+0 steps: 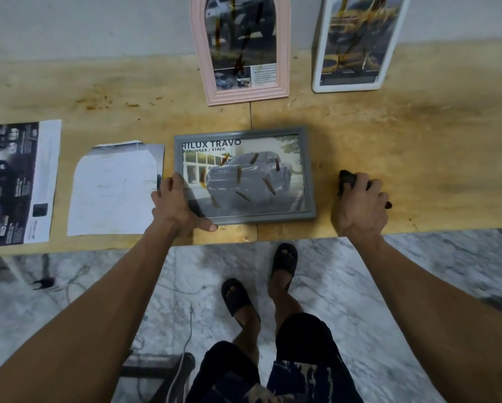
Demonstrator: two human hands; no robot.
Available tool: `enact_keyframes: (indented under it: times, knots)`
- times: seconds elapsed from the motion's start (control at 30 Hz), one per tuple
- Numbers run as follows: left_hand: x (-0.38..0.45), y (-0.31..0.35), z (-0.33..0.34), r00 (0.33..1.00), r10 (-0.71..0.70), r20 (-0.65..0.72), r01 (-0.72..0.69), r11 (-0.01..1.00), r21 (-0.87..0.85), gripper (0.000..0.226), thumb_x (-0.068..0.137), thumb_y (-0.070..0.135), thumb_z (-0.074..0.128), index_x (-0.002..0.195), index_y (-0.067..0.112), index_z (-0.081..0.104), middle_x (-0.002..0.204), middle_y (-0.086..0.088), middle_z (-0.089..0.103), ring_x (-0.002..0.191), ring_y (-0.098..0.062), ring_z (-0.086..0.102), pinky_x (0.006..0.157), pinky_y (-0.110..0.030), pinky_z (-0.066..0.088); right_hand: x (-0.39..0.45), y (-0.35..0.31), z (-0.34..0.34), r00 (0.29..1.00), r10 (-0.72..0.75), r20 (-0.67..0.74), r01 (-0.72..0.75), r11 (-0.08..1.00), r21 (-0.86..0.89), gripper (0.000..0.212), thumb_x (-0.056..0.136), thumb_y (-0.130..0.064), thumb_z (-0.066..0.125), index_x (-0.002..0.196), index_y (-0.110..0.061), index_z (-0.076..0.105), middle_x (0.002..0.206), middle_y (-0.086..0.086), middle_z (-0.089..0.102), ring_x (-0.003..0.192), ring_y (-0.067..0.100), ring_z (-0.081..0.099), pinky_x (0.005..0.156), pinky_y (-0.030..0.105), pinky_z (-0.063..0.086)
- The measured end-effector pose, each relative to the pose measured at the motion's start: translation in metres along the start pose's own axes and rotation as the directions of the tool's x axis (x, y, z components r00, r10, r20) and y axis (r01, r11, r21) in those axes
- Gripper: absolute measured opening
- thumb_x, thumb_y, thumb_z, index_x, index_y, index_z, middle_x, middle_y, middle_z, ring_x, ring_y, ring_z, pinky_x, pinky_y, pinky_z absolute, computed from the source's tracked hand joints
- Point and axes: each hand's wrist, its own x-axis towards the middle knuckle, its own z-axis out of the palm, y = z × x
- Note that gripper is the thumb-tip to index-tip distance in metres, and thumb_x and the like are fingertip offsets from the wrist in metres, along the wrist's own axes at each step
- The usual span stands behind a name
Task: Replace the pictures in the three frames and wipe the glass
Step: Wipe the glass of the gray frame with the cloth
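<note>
Both forearms reach from the bottom of the view up to the desk [418, 135], a long yellowish board under everything. At twelve o'clock a pink arched frame [241, 50] and, at one o'clock, a white frame [360, 45] lean against the wall, their glass streaked with brown. At nine o'clock lie a printed car sheet [17, 181] and, just beside the centre frame, a cut paper [113, 190] lying blank side up.

At the centre the grey frame [244, 174] lies flat, glass up, with a truck picture inside and brown smears across the glass. On its near-left corner, the left hand [175, 205] has its grip clamped, fingers on the side rail, thumb along the near rail. At three o'clock, apart from the frame, the right hand [360, 202] has its grip closed round a dark wad, probably a cloth [347, 180].

Wiping looks to be the step in hand. It would go best with the left hand pinning the frame so it cannot slide, and the cloth drawn in overlapping passes from the far rail toward the near one, lifting the smears rather than spreading them. Nothing stands between cloth and glass; the left fingers cover one corner, which would need a regrip.
</note>
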Motion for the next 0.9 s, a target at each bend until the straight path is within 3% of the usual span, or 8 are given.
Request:
enact_keyframes:
  times: [0.13,0.27,0.37,0.43,0.6,0.67,0.77,0.9]
  knots:
    - [-0.003,-0.003,-0.004,0.999,0.036,0.015,-0.036,0.999,-0.012,0.139,0.036,0.051,0.099,0.147,0.013,0.024,0.151,-0.011,0.027,0.134,-0.041,0.027,0.106,-0.062,0.038,0.017,-0.036,-0.029,0.992,0.119,-0.045,-0.098,0.938,0.333,0.032,0.102,-0.040,0.040,0.125,-0.019,0.036,0.104,0.017,0.066,0.088,0.041,0.063,0.064,0.039,0.039]
    - [0.001,-0.011,-0.006,0.992,0.105,-0.066,-0.108,0.993,-0.046,0.096,0.064,0.075,0.075,0.129,0.017,0.037,0.132,-0.014,0.041,0.122,-0.038,0.039,0.098,-0.058,0.043,0.026,-0.080,-0.046,0.992,0.058,-0.110,-0.010,0.918,0.396,0.036,0.099,-0.045,0.044,0.123,-0.019,0.034,0.092,0.018,0.068,0.077,0.041,0.063,0.061,0.039,0.041]
    - [0.008,-0.015,-0.004,0.955,0.147,-0.256,-0.163,0.986,-0.042,0.059,0.095,0.054,0.054,0.136,0.015,0.041,0.131,-0.023,0.048,0.117,-0.044,0.043,0.093,-0.053,0.041,0.033,-0.101,-0.040,0.996,-0.007,-0.093,0.043,0.921,0.388,0.039,0.098,-0.045,0.045,0.123,-0.019,0.032,0.093,0.015,0.066,0.076,0.040,0.062,0.062,0.039,0.041]
    - [0.015,-0.019,-0.003,0.910,0.217,-0.352,-0.217,0.975,0.039,0.046,0.102,0.042,0.044,0.142,0.019,0.041,0.135,-0.022,0.048,0.117,-0.044,0.043,0.092,-0.054,0.041,0.036,-0.109,-0.032,0.996,-0.041,-0.083,0.068,0.929,0.364,0.037,0.098,-0.046,0.046,0.121,-0.019,0.034,0.102,0.012,0.062,0.081,0.041,0.062,0.063,0.041,0.042]
    - [0.039,-0.038,0.005,0.856,0.373,-0.359,-0.289,0.919,0.267,0.053,0.103,0.043,0.022,0.152,0.026,0.035,0.149,-0.012,0.040,0.127,-0.041,0.041,0.105,-0.053,0.035,0.033,-0.123,-0.007,0.995,-0.052,-0.088,0.069,0.976,0.208,0.041,0.100,-0.049,0.040,0.127,-0.017,0.044,0.120,0.013,0.046,0.085,0.047,0.059,0.067,0.042,0.040]
    - [0.043,-0.042,0.010,0.858,0.363,-0.363,-0.269,0.921,0.283,0.054,0.103,0.045,0.022,0.154,0.029,0.031,0.153,-0.008,0.037,0.131,-0.038,0.038,0.106,-0.055,0.032,0.030,-0.128,0.004,0.992,-0.068,-0.103,0.086,0.980,0.180,0.043,0.101,-0.051,0.037,0.126,-0.018,0.048,0.120,0.013,0.044,0.085,0.045,0.058,0.066,0.040,0.039]
    - [0.045,-0.046,0.016,0.852,0.350,-0.390,-0.252,0.926,0.281,0.055,0.103,0.046,0.025,0.156,0.031,0.026,0.155,-0.004,0.035,0.132,-0.036,0.035,0.104,-0.057,0.029,0.027,-0.137,0.018,0.992,-0.103,-0.071,0.111,0.988,0.112,0.048,0.099,-0.054,0.035,0.122,-0.015,0.050,0.124,0.014,0.041,0.104,0.041,0.046,0.070,0.042,0.042]
    - [0.046,-0.045,0.018,0.860,0.315,-0.402,-0.230,0.942,0.246,0.058,0.102,0.049,0.022,0.157,0.029,0.021,0.157,0.001,0.029,0.135,-0.033,0.030,0.105,-0.059,0.024,0.025,-0.136,0.023,0.977,-0.212,-0.012,0.212,0.977,0.032,0.051,0.093,-0.047,0.045,0.129,-0.012,0.046,0.127,0.015,0.043,0.115,0.040,0.038,0.072,0.042,0.038]
